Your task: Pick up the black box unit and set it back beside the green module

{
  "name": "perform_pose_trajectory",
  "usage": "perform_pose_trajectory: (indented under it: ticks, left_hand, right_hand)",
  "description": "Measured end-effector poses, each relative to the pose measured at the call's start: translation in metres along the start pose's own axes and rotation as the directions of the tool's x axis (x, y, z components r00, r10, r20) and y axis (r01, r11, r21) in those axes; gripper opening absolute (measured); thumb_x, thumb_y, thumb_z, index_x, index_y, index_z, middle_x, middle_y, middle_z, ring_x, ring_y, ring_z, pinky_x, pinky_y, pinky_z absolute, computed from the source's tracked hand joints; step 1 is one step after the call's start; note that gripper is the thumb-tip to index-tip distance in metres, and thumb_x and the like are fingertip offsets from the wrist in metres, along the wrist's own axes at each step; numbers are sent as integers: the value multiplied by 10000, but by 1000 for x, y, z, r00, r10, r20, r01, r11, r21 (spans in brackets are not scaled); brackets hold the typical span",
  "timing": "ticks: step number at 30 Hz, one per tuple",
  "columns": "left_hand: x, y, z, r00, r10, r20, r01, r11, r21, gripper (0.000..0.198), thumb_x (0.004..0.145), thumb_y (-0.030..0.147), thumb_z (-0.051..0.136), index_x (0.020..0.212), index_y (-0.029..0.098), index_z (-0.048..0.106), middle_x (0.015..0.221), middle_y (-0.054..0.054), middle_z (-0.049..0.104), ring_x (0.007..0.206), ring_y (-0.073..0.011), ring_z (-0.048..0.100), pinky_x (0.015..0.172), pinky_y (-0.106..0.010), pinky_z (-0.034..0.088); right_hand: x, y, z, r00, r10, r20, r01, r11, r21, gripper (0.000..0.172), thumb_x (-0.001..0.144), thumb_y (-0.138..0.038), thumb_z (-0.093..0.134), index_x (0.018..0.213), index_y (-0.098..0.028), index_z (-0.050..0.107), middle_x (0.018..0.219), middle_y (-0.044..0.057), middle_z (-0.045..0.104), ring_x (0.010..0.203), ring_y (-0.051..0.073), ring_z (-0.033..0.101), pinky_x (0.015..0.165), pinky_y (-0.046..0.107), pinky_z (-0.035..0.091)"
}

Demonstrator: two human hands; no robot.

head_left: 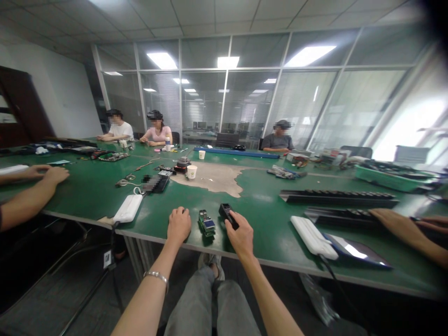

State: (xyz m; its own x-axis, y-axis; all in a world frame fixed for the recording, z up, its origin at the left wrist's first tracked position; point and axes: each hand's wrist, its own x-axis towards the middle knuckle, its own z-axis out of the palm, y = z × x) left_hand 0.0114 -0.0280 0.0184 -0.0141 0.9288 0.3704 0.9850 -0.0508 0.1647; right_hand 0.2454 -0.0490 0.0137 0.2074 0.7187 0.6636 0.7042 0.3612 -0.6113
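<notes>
**Small board parked between two hands**

The green circuit board (206, 223) lies flat near the edge of the green table (269, 224), just between both hands, so either could get at it. The right hand (241, 235) is wrapped round a black device (226, 212), gripped by its near end so the rest juts forward. The left hand (178, 225) rests curled on the table (I cannot tell whether it holds anything).

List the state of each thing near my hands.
left hand: fisted, resting on table
right hand: gripping black device
black device: held by its near end
circuit board: lying between the hands, untouched
paper cup: upright
</notes>
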Motion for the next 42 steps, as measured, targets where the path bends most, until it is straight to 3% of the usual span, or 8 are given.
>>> perform_pose_trajectory:
  ticks: [9,16,23,27,34,38,42]
  left_hand:
    - [1,0,1,1000,-5,7,6,1000,-6,342,973,274,405,1239,236,616,1264,-114,542,1137,-248,467,960,-384,401]
    - [0,1,0,1000,2,0,-2,1000,8,348,972,270,399,1240,226,617,1271,-112,549,1125,-252,473,938,-385,414]
    - [0,1,-1,1000,-9,17,8,1000,3,332,970,271,402,1213,232,626,1272,-107,550,1128,-250,475,947,-385,407]
    - [-1,2,-4,1000,-18,23,18,1000,-2,330,966,254,404,1206,234,630,1262,-111,554,1131,-249,473,951,-387,404]
    - [-1,1,-3,1000,-10,20,11,1000,-8,338,968,254,403,1227,237,619,1274,-110,546,1134,-246,467,959,-386,398]
    - [-1,0,-1,1000,-2,-2,2,1000,-6,323,968,261,411,1210,233,622,1255,-109,549,1131,-247,467,954,-384,402]
    - [-1,1,-1,1000,-8,-2,8,1000,-3,300,967,262,418,1177,242,631,1234,-100,552,1123,-242,467,952,-379,402]
  right_hand:
    - [-11,7,5,998,0,66,3,999,-44,448,838,-300,557,1243,-138,660,1237,152,658,1177,253,596,1048,427,450]
    - [-15,2,4,999,37,20,-35,991,-126,630,862,-442,585,1405,-130,520,1460,202,470,1343,320,445,1071,496,405]
    - [-13,7,5,1000,29,13,-28,999,-44,598,942,-505,472,1368,-93,548,1361,199,571,1302,283,497,1095,474,385]
    - [-15,7,6,998,-22,51,25,997,-68,559,928,-444,504,1393,-135,532,1385,177,556,1320,279,481,1076,476,405]
    - [-16,9,7,994,-45,99,49,998,-41,454,923,-361,489,1298,-139,617,1283,163,632,1214,256,572,1048,457,442]
    - [-10,-5,-1,998,13,69,-17,998,55,467,917,-413,504,1262,-131,643,1250,159,659,1176,256,606,1048,449,449]
    - [-1,-38,-8,998,10,67,-21,987,159,455,909,-429,522,1258,-168,654,1251,128,670,1164,247,620,1043,432,459]
